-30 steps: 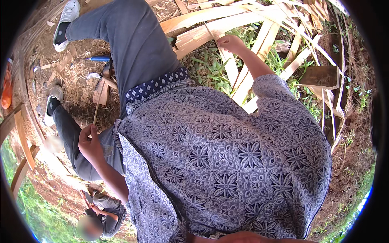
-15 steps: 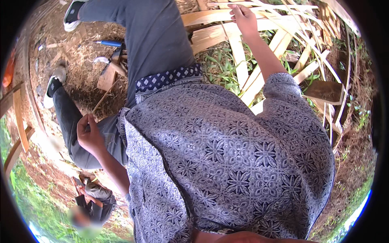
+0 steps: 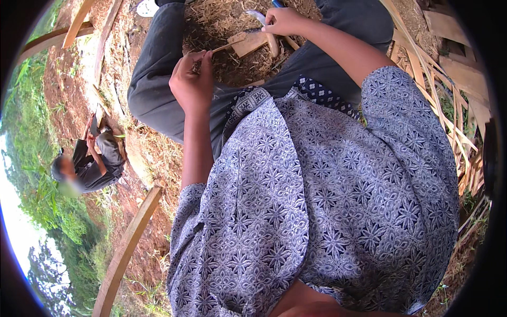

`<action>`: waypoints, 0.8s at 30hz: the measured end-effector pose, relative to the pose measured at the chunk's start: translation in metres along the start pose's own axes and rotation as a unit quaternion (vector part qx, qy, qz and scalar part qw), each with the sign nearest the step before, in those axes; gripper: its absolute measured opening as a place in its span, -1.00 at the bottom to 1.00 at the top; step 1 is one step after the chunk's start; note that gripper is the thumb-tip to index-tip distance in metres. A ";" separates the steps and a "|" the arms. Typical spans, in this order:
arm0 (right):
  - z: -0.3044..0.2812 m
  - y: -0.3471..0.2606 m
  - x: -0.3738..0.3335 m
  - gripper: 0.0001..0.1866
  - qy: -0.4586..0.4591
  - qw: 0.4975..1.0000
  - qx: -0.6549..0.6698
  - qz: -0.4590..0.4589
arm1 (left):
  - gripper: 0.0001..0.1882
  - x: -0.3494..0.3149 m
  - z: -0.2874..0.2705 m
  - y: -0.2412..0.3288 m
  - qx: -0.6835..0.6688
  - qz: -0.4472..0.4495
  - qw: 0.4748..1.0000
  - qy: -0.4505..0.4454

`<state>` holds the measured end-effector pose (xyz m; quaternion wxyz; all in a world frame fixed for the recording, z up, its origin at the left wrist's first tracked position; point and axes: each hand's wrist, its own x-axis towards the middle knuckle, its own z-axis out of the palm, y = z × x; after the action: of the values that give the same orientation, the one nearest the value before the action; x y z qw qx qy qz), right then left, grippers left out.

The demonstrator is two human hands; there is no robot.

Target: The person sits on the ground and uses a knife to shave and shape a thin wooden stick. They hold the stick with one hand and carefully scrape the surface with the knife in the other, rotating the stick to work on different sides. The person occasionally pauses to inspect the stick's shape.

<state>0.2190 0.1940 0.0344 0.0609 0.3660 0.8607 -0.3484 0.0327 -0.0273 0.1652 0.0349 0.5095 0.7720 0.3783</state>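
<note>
My left hand [image 3: 193,79] is raised over my left leg, thumb and fingers pinched on one end of a thin wooden stick [image 3: 227,46]. The stick's far end reaches a small wood block [image 3: 247,45] on the ground between my legs. My right hand [image 3: 288,22] is closed just above the block. Its fingertips cover the joint between a curved pale blade [image 3: 256,16] and a wooden handle [image 3: 272,46]; what they grip is too small to make out. Just beyond this hand shows part of a blue tool [image 3: 278,3].
Wood shavings cover the ground between my legs. Long pale strips [image 3: 422,68] and boards [image 3: 449,26] lie to my right. At the left another person [image 3: 95,158] sits on the bare soil. A wooden beam [image 3: 129,248] crosses the lower left.
My view has turned. The right hand has come from the pale strips on the right to the curved-bladed tool between my legs. My left hand still pinches the stick.
</note>
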 end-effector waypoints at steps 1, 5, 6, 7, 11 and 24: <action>0.014 0.002 0.006 -0.55 0.028 0.999 -0.027 0.010 | -0.87 -0.002 0.000 0.002 -0.002 -0.014 1.000 -0.007; 0.051 0.008 0.009 -0.48 0.068 0.995 -0.049 0.053 | -0.85 -0.011 0.001 0.000 0.010 -0.043 0.999 -0.020; 0.053 0.010 0.008 -0.49 0.058 0.996 -0.047 0.055 | -0.85 -0.010 0.001 0.002 0.011 -0.051 0.998 -0.027; 0.055 0.012 0.007 -0.49 0.048 0.996 -0.045 0.058 | -0.85 -0.009 0.001 0.003 0.012 -0.059 0.998 -0.033; 0.055 0.009 0.004 -0.54 0.095 0.986 -0.009 0.135 | -0.86 -0.002 -0.005 0.006 0.014 -0.035 0.999 -0.034; 0.008 -0.123 -0.106 -0.60 -0.062 0.877 0.472 0.058 | -0.86 -0.008 0.001 0.006 -0.052 -0.105 0.992 -0.053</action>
<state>0.2121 0.0662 0.1345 -0.0459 0.3781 0.5657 -0.7314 0.0417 -0.0325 0.1654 0.1417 0.4422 0.7978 0.3845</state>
